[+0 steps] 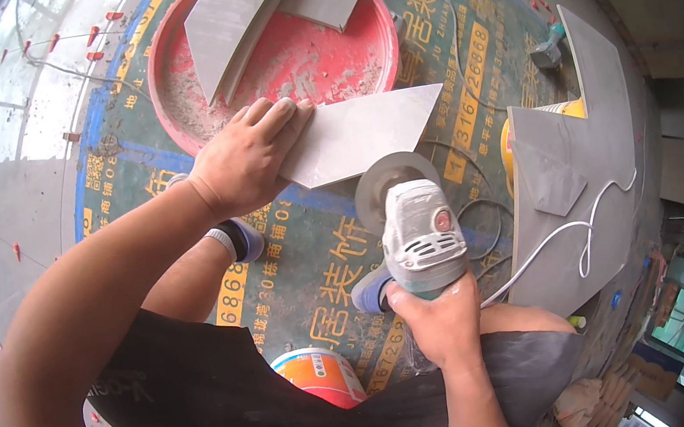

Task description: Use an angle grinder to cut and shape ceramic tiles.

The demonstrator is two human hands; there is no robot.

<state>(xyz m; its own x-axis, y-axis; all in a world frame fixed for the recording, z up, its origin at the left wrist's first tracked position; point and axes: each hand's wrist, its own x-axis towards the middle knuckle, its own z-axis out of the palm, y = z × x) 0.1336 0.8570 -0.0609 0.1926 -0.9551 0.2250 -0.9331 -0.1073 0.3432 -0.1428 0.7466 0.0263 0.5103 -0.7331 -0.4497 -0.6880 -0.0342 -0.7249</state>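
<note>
My left hand (255, 151) grips the left end of a cut piece of pale grey tile (364, 130), fingers over its top edge. The tile has a slanted right end and sits in front of a red round basin (173, 120). My right hand (441, 319) is wrapped round the body of a dusty white angle grinder (422, 232). Its round cutting disc (371, 195) is at the tile's lower right edge; whether it touches cannot be made out.
Larger tile offcuts (244, 4) lean in the dusty basin. At right, big cut tiles (564, 240) lie beside a white cord (586, 236) and a trowel-like tool (548, 48). An orange-and-white bucket (320, 378) stands between my legs. Printed green sheeting (295, 257) covers the floor.
</note>
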